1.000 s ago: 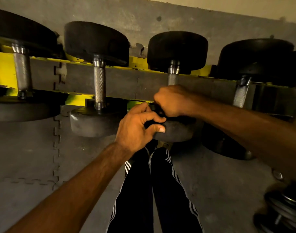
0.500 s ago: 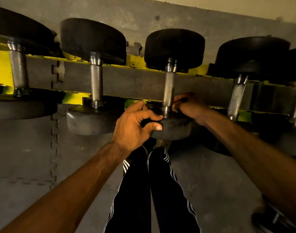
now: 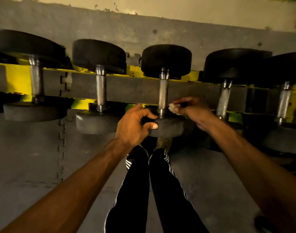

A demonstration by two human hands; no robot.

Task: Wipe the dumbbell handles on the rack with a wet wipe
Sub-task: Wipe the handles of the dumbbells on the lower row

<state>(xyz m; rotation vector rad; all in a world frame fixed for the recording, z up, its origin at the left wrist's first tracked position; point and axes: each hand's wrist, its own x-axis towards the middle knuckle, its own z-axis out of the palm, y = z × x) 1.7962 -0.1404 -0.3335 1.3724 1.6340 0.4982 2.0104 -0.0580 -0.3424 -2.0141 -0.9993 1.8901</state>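
Several black dumbbells with knurled steel handles lie across a yellow rack. The middle dumbbell's handle is bare and in plain sight. My left hand grips the near black head of that dumbbell, thumb on its rim. My right hand is just right of the handle's lower end and pinches a small crumpled whitish wet wipe in its fingertips. The wipe sits a little apart from the handle.
Neighbouring handles stand to the left and right of the middle one. Grey foam floor tiles lie below. My legs in black striped trousers are under the rack. A dark object shows at the bottom right.
My right hand came off the middle handle, where it was wrapped a second ago, and moved to the right with the wipe. The left hand stayed on the dumbbell head. The camera tilted up slightly.
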